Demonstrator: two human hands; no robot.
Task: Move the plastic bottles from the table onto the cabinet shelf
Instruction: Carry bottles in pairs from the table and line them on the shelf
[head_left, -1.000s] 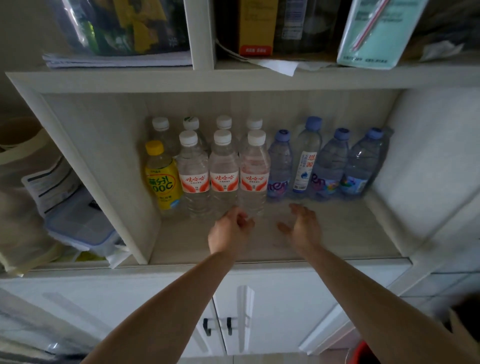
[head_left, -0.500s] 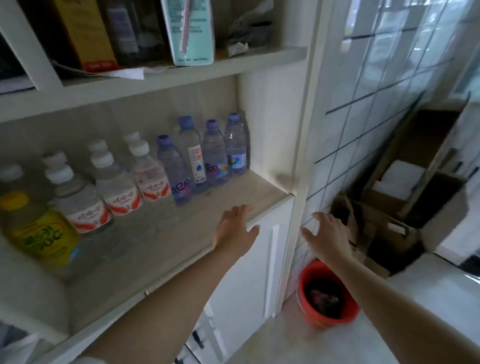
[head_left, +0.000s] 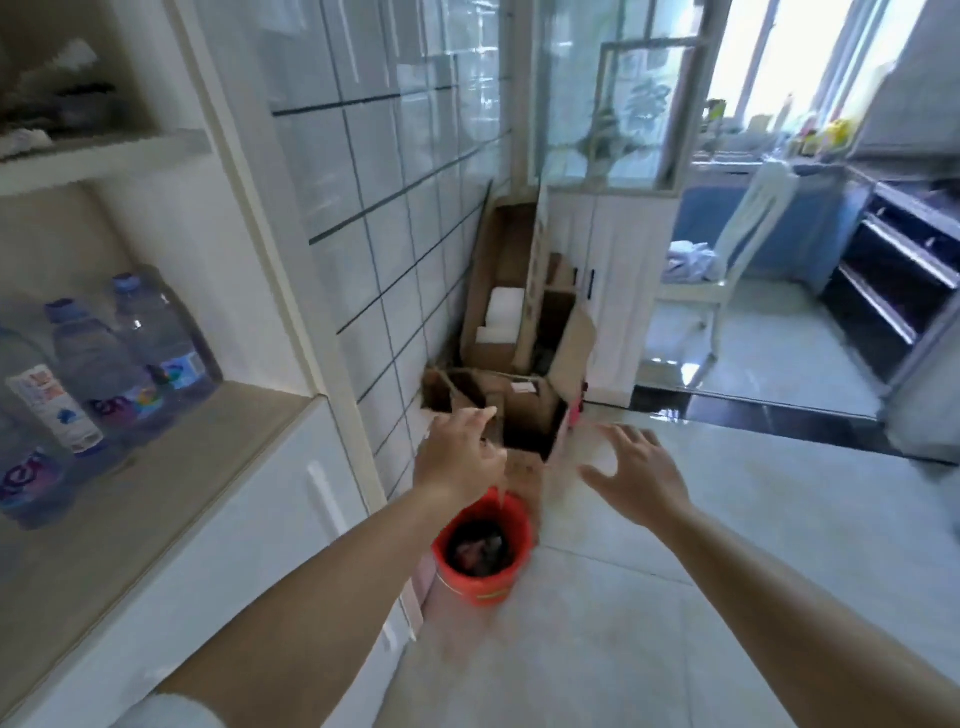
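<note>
On the cabinet shelf (head_left: 171, 457) at the left, blue-capped plastic bottles (head_left: 98, 374) are standing together. Beside the cabinet, a red bucket (head_left: 483, 551) is sitting on the floor. Above it, the left hand (head_left: 460, 457) and right hand (head_left: 634, 475) are reaching forward, fingers loosely spread, holding nothing.

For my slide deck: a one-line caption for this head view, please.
Both hands, left hand and right hand, empty above a red bucket; bottles on the cabinet shelf.

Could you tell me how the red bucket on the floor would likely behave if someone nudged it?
The red bucket looks like thin plastic, so probably light and apt to slide on the glossy tiled floor. Its dark contents sit low, so tipping seems unlikely.
</note>
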